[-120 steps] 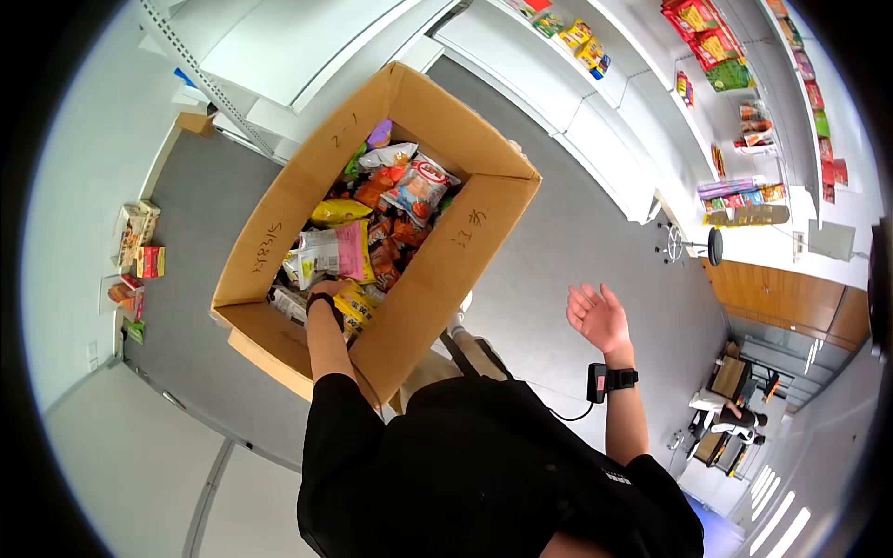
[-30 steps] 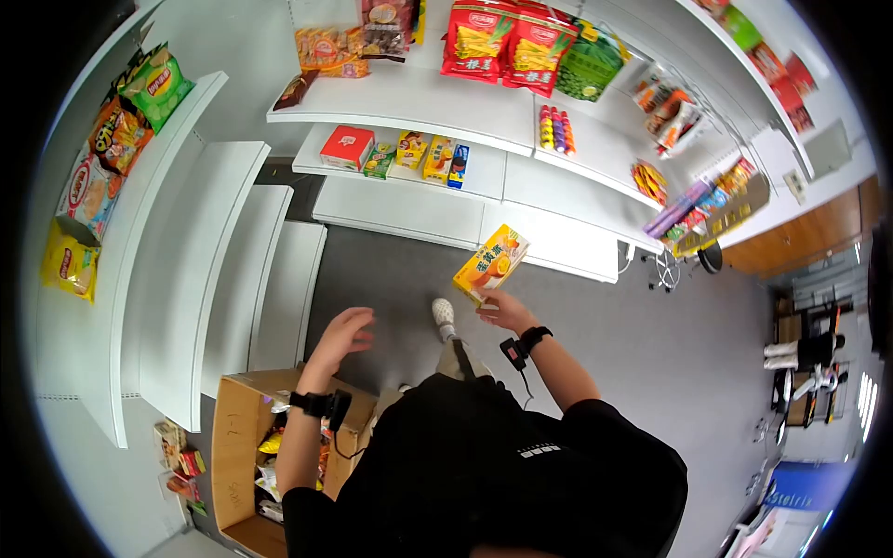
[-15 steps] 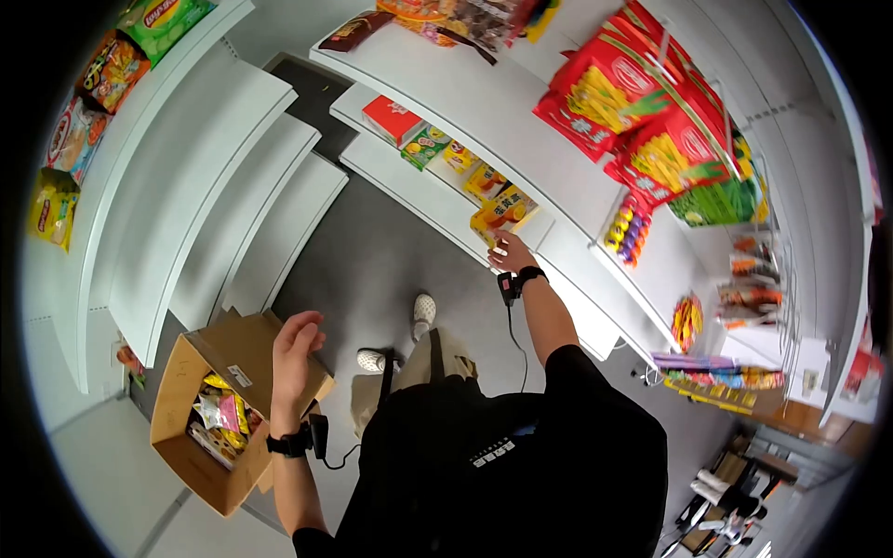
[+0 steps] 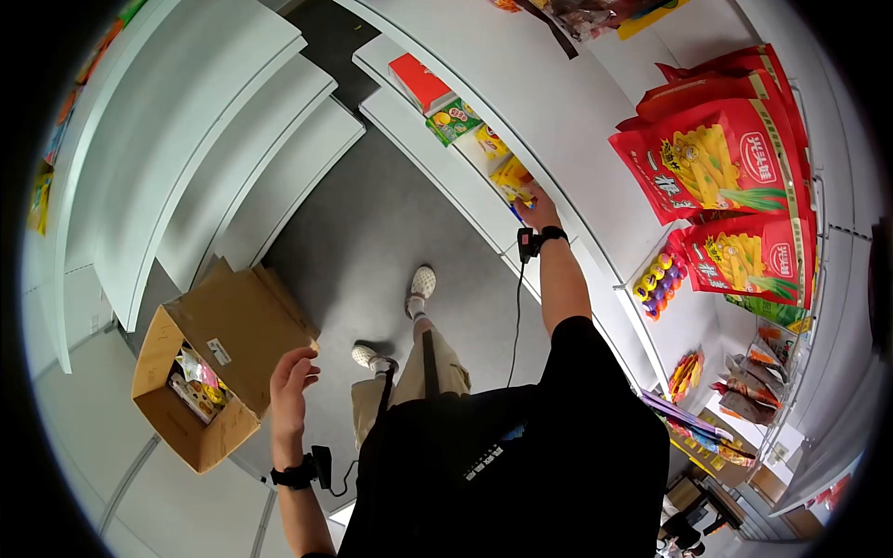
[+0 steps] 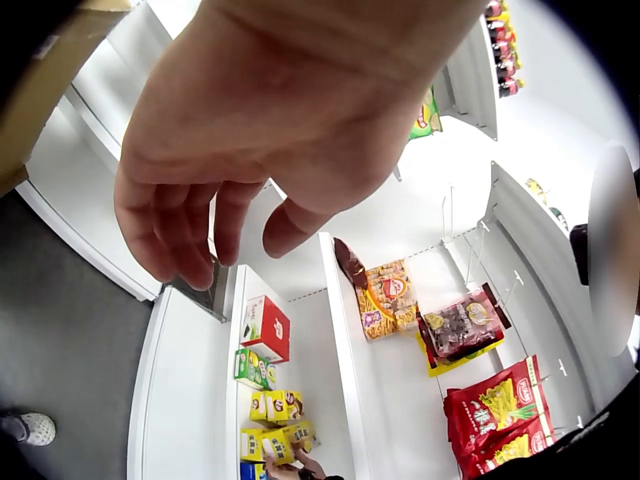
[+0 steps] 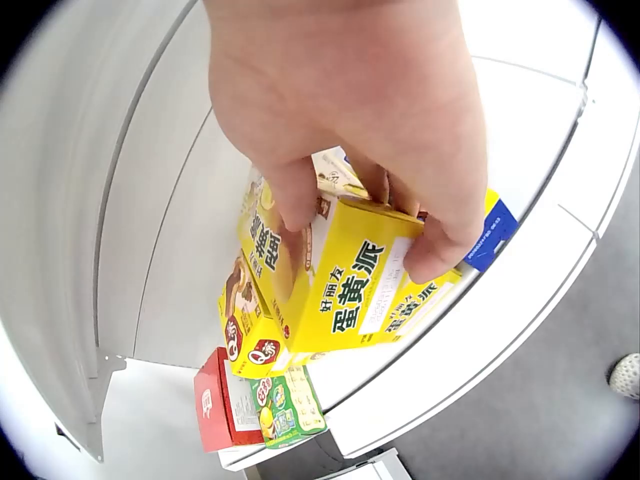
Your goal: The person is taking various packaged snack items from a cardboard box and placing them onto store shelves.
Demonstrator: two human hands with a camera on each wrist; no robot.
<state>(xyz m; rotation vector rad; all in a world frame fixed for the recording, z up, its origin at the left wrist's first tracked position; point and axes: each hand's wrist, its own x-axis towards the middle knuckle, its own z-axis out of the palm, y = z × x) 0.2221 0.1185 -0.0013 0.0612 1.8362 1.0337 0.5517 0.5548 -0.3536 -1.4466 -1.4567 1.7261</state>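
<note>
My right hand (image 4: pixel 537 212) grips a yellow egg yolk pie box (image 6: pixel 345 270) by its end, thumb on one side and fingers on the other, at a low white shelf (image 4: pixel 558 265). Behind it a second box of the same pies (image 6: pixel 418 308) partly shows, and a blue-ended box (image 6: pixel 492 235) sits beside. Yellow-and-brown boxes (image 6: pixel 245 318), a green box (image 6: pixel 290 408) and a red box (image 6: pixel 215 405) stand farther along. My left hand (image 4: pixel 290 395) hangs with loosely curled fingers, holding nothing, close to the carton's flap in the head view.
An open cardboard carton (image 4: pixel 242 321) of snack packets stands on the floor at left. Tiered white shelves (image 4: pixel 219 139) rise behind it. Over the low shelf, an upper shelf (image 4: pixel 558 121) juts out, bearing large red snack bags (image 4: pixel 716 167). My shoes (image 4: pixel 420 284) are on the grey floor.
From the carton, my view has turned to the shelves. My right hand has carried the egg yolk pie box onto the low shelf; my left hand has left the carton.
</note>
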